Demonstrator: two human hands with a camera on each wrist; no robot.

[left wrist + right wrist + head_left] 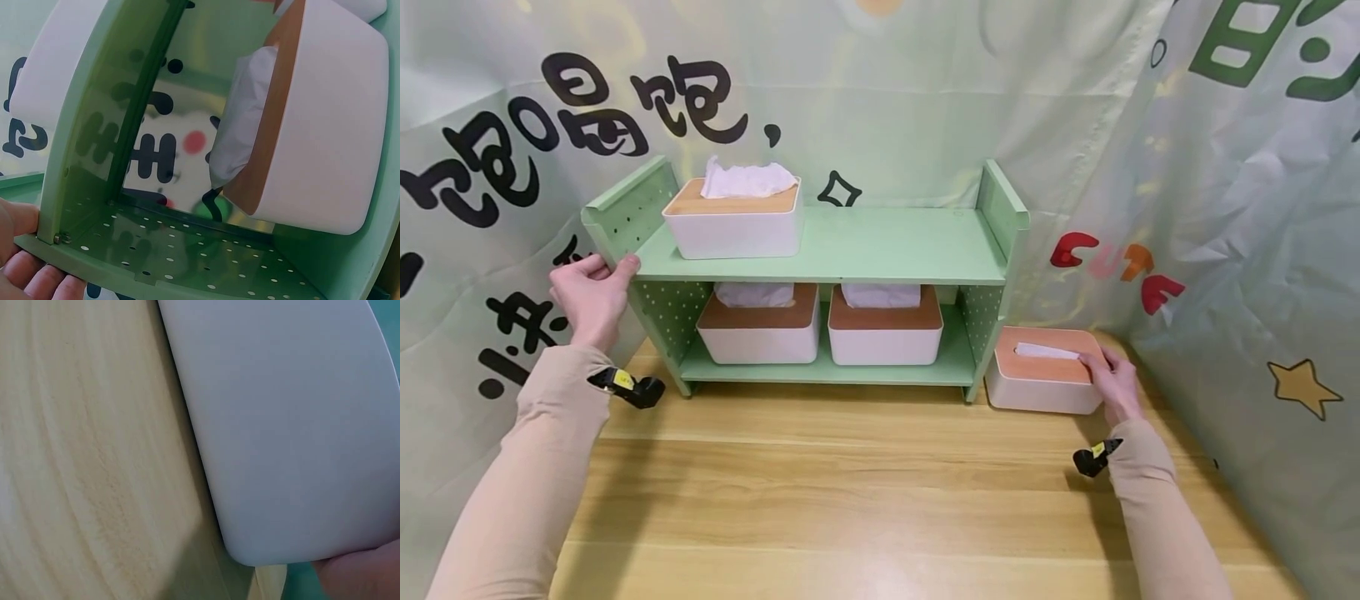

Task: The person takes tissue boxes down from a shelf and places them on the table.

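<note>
A green two-tier shelf (895, 242) stands on the wooden table, its side panels dotted with holes. My left hand (593, 296) grips the front edge of its left side panel, thumb and fingers on either side in the left wrist view. At the shelf's right, a white tissue box (1037, 395) with a wood-toned lid sits on the table, a white tissue lying in its slot. My right hand (1116, 385) holds that box's right end, with fingertips over the lid edge. In the right wrist view, the box's white wall (287, 437) hides most of this hand.
Another tissue box (737, 237) is at the left of the upper tier. The lower tier bears a left tissue box (760, 343) and a right tissue box (886, 345). A printed curtain (865, 100) hangs behind and along both sides. Wooden table (850, 492) extends in front.
</note>
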